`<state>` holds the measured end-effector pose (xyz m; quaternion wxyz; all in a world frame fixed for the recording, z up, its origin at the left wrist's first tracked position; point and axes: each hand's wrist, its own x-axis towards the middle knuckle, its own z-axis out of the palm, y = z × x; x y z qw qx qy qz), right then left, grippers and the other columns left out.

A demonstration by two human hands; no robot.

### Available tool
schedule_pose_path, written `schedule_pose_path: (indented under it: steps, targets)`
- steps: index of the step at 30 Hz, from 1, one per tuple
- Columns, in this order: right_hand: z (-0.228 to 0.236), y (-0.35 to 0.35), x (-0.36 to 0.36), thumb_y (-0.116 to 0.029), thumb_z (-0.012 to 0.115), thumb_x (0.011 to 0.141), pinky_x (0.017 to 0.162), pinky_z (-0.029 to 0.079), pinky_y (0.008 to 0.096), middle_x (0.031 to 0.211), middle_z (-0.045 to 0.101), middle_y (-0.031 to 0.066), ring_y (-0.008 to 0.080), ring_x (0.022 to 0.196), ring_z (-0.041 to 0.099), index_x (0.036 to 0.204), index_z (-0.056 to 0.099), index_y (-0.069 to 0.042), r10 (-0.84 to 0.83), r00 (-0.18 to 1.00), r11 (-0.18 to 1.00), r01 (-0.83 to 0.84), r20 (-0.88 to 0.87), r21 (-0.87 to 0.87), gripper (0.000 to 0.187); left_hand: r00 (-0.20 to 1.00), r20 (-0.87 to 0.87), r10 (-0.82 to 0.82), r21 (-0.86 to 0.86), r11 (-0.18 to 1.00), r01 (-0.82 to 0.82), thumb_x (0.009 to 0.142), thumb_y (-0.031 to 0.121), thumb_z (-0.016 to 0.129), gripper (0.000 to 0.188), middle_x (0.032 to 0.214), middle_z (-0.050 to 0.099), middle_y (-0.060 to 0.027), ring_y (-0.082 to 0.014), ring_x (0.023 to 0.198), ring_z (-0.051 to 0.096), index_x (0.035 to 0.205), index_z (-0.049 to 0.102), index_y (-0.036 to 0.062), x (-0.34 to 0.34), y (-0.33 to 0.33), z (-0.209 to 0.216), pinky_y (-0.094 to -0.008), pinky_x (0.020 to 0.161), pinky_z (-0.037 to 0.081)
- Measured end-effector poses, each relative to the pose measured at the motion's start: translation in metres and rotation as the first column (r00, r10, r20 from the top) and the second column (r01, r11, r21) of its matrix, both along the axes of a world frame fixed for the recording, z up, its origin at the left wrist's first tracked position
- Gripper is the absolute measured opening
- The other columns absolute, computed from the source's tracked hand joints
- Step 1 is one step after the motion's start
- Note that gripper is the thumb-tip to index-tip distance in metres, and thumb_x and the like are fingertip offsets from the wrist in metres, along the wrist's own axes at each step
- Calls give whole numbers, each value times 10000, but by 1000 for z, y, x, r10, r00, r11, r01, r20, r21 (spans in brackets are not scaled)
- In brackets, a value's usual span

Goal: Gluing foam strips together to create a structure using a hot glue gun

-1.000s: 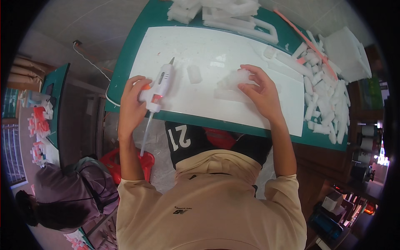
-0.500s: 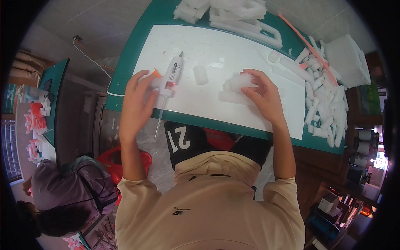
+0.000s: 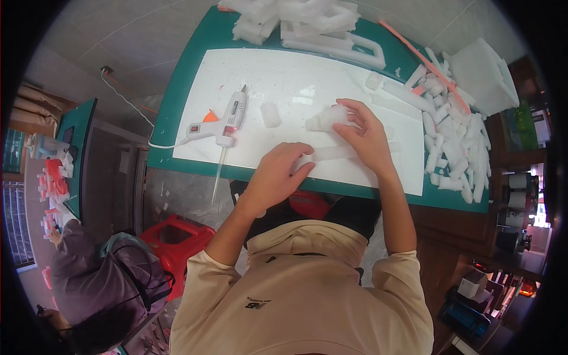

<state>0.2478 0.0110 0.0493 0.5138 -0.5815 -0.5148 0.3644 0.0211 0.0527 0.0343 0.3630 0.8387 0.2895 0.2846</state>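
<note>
My right hand point(image 3: 365, 131) curls its fingers and thumb round one end of a white foam lump point(image 3: 325, 119), which sits low over a white board point(image 3: 201, 106). Below it lies a long white foam strip point(image 3: 337, 152). My left hand point(image 3: 278, 176) is at the strip's left end, thumb and fingers apart, with no firm grip visible. A white hot glue gun point(image 3: 232, 121) with an orange trigger lies on its side to the left, its clear glue stick point(image 3: 219, 174) sticking out past the table's near edge. A small foam block point(image 3: 271, 115) rests between gun and lump.
Foam frames point(image 3: 319, 23) are stacked at the far edge of the green table point(image 3: 183, 77). A heap of foam offcuts point(image 3: 455, 142), a pink strip point(image 3: 423, 62) and a large foam block point(image 3: 482, 77) stand at right. A person point(image 3: 106, 266) works at lower left, near a red stool point(image 3: 183, 236).
My left hand has moved from beside the glue gun rightward to the foam strip's end. The glue gun stays lying on the board. My right hand keeps the foam lump in nearly the same place.
</note>
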Motion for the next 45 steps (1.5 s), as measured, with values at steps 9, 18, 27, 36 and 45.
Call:
schedule_pose_path:
  steps: [9, 18, 27, 36, 45]
  targets:
    - [11, 5, -7, -76, 698, 860, 853, 567, 313, 1240, 632, 118, 232, 1042, 619, 1265, 598, -48, -10, 968, 998, -5, 252, 57, 417, 968, 129, 213, -16, 977, -213, 858, 72, 693, 334, 1001, 674, -136, -262, 812, 628, 1172, 589, 24, 31, 18, -12, -342, 723, 521]
    - [16, 8, -11, -77, 684, 875, 839, 576, 318, 1202, 643, 139, 253, 980, 645, 1260, 612, -63, 10, 907, 997, -39, 421, 60, 392, 966, 107, 234, 0, 972, -235, 845, 44, 699, 401, 991, 704, -121, -256, 796, 616, 1219, 555, 44, 43, 29, -21, -357, 702, 517]
    - [28, 14, -22, -51, 647, 885, 821, 544, 358, 1138, 630, 156, 317, 973, 635, 1267, 595, -66, 95, 835, 990, -134, 542, 33, 386, 961, 119, 251, 33, 966, -256, 844, 54, 702, 391, 986, 706, -109, -266, 806, 611, 1208, 558, 50, 45, 29, -26, -368, 719, 517]
    - [21, 13, -21, -62, 645, 885, 862, 516, 369, 1154, 633, 152, 353, 1013, 619, 1266, 591, -72, 71, 811, 984, -152, 580, 92, 384, 979, 146, 140, -28, 990, -138, 847, 38, 687, 499, 1159, 641, -172, -311, 914, 613, 1306, 491, 34, 37, 26, -4, -384, 773, 507]
    - [22, 17, -18, -107, 688, 875, 843, 536, 386, 1175, 652, 167, 337, 977, 651, 1441, 453, -156, 82, 858, 995, -101, 507, 10, 615, 995, 101, 23, 110, 993, -35, 823, 52, 730, 556, 1219, 637, -128, -257, 946, 626, 1332, 505, 62, 36, 45, 12, -320, 762, 528]
